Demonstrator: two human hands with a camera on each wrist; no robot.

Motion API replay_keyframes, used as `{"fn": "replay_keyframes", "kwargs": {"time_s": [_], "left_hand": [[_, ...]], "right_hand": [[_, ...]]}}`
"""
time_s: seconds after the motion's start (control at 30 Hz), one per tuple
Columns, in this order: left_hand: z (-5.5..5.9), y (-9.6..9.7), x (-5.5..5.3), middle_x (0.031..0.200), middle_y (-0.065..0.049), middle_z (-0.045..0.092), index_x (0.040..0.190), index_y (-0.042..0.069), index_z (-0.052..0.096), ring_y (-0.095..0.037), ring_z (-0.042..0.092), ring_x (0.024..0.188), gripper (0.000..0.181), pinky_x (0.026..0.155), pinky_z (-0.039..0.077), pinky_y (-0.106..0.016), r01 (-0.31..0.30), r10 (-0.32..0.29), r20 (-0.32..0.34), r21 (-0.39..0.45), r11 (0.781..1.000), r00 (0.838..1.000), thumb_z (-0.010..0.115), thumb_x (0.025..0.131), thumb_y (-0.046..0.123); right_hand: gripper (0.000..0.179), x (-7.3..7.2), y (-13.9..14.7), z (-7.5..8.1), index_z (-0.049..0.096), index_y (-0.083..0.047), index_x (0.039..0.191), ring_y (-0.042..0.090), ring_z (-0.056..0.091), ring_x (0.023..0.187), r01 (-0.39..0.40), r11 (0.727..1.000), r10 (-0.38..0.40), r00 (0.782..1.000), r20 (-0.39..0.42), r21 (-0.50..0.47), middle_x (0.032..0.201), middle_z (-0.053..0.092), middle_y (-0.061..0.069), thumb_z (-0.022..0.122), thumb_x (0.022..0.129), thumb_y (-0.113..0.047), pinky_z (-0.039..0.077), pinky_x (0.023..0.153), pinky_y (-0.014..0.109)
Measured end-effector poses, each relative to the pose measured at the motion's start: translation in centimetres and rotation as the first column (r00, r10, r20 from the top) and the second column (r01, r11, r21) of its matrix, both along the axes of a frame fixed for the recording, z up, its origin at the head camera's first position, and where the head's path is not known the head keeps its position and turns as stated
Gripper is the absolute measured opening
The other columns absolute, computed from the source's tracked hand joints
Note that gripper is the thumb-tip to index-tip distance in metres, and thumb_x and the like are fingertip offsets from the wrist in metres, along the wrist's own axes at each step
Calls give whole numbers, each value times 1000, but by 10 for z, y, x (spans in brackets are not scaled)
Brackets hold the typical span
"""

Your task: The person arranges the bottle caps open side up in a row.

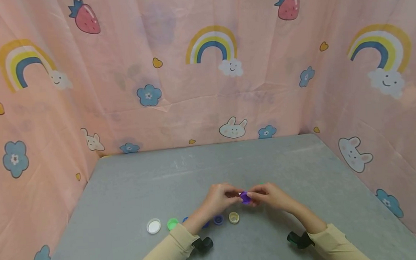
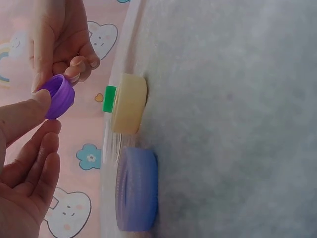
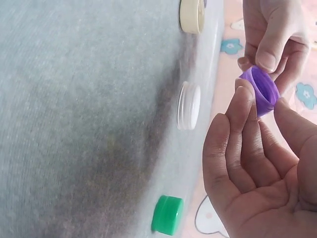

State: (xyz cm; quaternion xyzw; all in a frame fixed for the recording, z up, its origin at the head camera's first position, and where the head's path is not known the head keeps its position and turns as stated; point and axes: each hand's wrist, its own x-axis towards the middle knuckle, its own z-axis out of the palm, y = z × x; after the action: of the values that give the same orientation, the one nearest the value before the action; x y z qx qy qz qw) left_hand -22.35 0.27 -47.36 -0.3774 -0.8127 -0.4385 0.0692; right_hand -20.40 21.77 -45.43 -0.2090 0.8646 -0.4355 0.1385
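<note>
A purple bottle cap is held above the table between both hands. My left hand pinches it from one side, the thumb on its rim in the left wrist view. From the other side my right hand pinches the same cap with thumb and fingertips. The cap's hollow, ridged inside shows in the right wrist view. Below the hands lie a beige cap and a dark blue cap. The left forearm partly hides other blue caps.
Further left on the grey table lie a green cap and a white cap. Another white cap and a darker green cap stand near the right hand. A pink patterned curtain surrounds the table's back and sides.
</note>
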Motion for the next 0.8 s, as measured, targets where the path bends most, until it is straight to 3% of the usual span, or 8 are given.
{"fn": "replay_keyframes", "kwargs": {"time_s": [0.27,0.43,0.67,0.8], "left_hand": [[1,1,1,83,5,66,96,17,69,1,57,72,26,64,43,-9,-1,-5,-105,-61,998,994,74,71,24],[2,1,2,82,5,65,96,15,69,1,57,72,29,64,43,-8,-4,-8,-137,-88,996,991,75,69,24],[1,1,1,83,5,65,95,16,69,2,56,72,29,63,43,-9,-9,1,-100,-81,997,995,75,69,26],[0,0,0,82,5,65,95,16,68,1,56,72,27,62,45,-12,-15,13,-33,-55,998,999,74,70,26]], "right_hand": [[35,3,-3,3,63,-2,97,26,63,72,40,998,-37,996,87,-38,78,66,7,50,89,-33,52,67,37],[33,2,-4,1,61,4,100,30,63,72,64,996,-57,992,113,-60,78,65,13,49,91,-25,51,66,43],[35,3,-5,1,61,5,102,28,63,72,65,995,-56,991,118,-79,79,66,13,49,91,-26,51,66,41],[38,4,-5,3,58,5,107,25,64,76,51,992,-37,993,113,-115,84,66,13,50,90,-28,52,67,38]]}}
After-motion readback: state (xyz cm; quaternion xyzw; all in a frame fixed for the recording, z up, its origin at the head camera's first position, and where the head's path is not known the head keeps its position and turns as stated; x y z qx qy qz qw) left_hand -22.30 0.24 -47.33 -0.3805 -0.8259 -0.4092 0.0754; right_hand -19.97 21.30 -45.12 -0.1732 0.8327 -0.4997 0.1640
